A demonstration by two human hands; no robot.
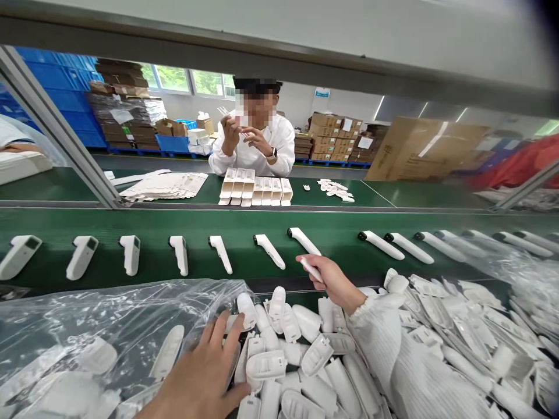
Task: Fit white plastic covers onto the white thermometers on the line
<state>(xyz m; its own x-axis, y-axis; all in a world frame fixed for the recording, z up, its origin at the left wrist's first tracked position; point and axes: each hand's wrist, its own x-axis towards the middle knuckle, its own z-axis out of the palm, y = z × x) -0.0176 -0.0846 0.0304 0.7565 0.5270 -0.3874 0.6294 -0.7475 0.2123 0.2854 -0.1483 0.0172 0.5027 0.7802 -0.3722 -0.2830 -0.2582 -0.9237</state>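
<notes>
My right hand reaches over the near edge of the green conveyor belt, its fingers closed on a white plastic cover. Just beyond it lies a white handheld infrared thermometer with a dark tip. Spread flat, my left hand rests at the left side of a heap of loose white plastic covers, its fingertips touching some of them. A clear plastic bag with more white pieces lies under and left of that hand. Several other thermometers stand in a row along the belt.
More white covers are piled right of my sleeve. A metal frame bar crosses the upper left. Across the belt, a person in white handles small items behind small white boxes. A stack of flat sheets lies left of the boxes.
</notes>
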